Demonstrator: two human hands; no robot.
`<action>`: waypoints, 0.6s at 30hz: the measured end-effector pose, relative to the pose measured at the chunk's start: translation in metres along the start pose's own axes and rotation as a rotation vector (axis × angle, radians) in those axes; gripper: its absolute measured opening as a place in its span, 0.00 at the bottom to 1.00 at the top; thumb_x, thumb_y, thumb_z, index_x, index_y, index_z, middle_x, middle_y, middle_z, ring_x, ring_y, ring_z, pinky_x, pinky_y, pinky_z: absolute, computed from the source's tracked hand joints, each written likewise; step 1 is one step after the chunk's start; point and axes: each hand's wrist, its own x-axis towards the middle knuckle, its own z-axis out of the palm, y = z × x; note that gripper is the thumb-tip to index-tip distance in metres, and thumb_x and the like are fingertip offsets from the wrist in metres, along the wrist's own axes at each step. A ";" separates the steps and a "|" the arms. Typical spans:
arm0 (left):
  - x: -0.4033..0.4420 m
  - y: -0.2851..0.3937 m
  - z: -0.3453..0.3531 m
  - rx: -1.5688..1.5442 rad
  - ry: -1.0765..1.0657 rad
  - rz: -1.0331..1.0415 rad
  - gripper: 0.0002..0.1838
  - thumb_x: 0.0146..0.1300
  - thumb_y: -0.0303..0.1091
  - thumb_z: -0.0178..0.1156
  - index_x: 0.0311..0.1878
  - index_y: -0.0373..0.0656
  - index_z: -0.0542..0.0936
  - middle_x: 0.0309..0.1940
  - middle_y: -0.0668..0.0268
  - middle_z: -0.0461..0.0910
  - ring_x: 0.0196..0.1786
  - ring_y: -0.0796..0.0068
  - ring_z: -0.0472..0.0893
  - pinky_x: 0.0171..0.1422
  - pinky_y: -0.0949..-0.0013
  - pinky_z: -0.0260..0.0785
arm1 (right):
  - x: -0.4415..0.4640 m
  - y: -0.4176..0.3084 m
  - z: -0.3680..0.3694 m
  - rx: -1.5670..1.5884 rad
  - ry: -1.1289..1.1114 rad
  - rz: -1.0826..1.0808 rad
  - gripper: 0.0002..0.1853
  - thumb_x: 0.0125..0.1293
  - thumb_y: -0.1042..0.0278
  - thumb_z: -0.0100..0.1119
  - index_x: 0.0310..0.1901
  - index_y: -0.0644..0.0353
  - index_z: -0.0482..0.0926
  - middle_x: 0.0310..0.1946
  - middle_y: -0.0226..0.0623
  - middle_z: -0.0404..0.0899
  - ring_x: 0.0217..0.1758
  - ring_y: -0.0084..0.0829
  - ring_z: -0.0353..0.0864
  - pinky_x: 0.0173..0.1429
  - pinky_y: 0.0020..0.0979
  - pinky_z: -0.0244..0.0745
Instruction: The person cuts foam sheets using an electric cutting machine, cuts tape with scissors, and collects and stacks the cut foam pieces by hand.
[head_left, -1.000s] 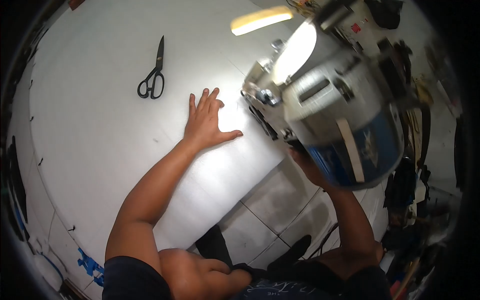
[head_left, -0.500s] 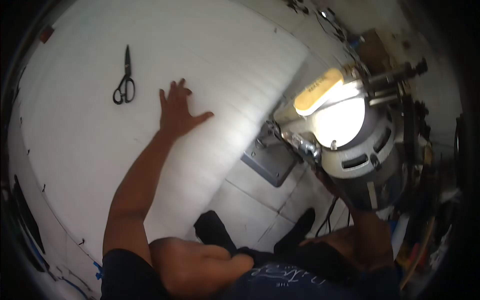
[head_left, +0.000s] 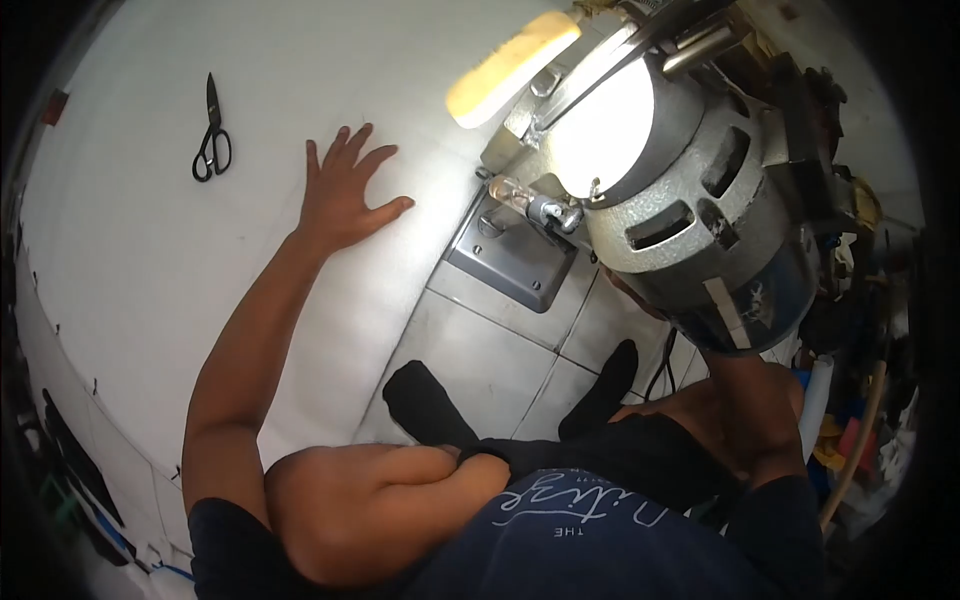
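Observation:
My left hand (head_left: 342, 195) lies with spread fingers on a broad sheet of white cloth (head_left: 130, 250). Left of it rests a pair of black scissors (head_left: 212, 135), blades pointing away from me. To the right stands a cloth cutting machine (head_left: 660, 225) with a round grey motor housing and a brightly lit disc. Its grey base plate (head_left: 515, 268) sits at the cloth's edge. Behind and below the motor, my right hand (head_left: 637, 297) is at the machine, seemingly around its handle; most of its fingers are hidden by the housing.
Pale floor tiles (head_left: 490, 350) show between the cloth and my black-socked feet (head_left: 425, 395). A dark cable (head_left: 663, 365) hangs beneath the machine. Assorted items and a wooden stick (head_left: 855, 440) crowd the right side. A small red block (head_left: 55, 107) lies at the far left.
The view has shifted, and the cutting machine looks larger and closer to my left hand. My left hand stays spread on the cloth. The scissors keep their place beside it.

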 end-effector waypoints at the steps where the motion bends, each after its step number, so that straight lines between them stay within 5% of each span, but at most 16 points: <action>1: -0.003 0.005 0.002 -0.007 -0.060 0.025 0.39 0.58 0.66 0.65 0.70 0.58 0.74 0.78 0.56 0.60 0.82 0.47 0.51 0.81 0.29 0.32 | 0.000 -0.002 0.001 -0.008 0.003 -0.005 0.22 0.72 0.56 0.60 0.65 0.50 0.74 0.65 0.32 0.74 0.69 0.32 0.72 0.72 0.44 0.67; 18: -0.006 0.002 0.028 -0.081 -0.046 0.023 0.44 0.53 0.70 0.66 0.71 0.60 0.74 0.78 0.55 0.60 0.82 0.47 0.51 0.81 0.29 0.30 | 0.025 -0.017 0.008 -0.104 0.037 -0.057 0.24 0.74 0.54 0.57 0.68 0.50 0.71 0.68 0.33 0.71 0.72 0.33 0.69 0.74 0.46 0.66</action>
